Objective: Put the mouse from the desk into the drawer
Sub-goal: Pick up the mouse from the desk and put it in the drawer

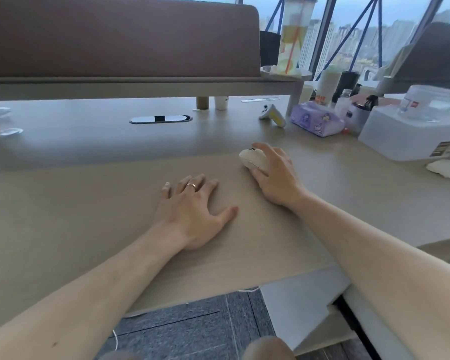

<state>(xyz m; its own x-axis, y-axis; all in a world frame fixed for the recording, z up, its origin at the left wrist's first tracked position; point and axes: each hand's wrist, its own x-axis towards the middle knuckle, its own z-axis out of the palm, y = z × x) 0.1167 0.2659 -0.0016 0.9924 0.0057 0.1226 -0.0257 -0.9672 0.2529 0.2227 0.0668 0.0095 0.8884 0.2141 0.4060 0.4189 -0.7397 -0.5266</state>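
A cream-white mouse lies on the pale wooden desk, right of centre. My right hand wraps around its right side and back, thumb at the near edge, fingers curled over the far edge. With a ring on one finger, my left hand rests flat on the desk with fingers spread, holding nothing. Below the desk's front right edge stands a grey drawer cabinet; whether a drawer is open I cannot tell.
A purple tissue pack, a white and yellow controller, bottles and a white plastic box crowd the back right. A tall drink cup stands on the shelf by the brown partition. A cable grommet sits mid-desk.
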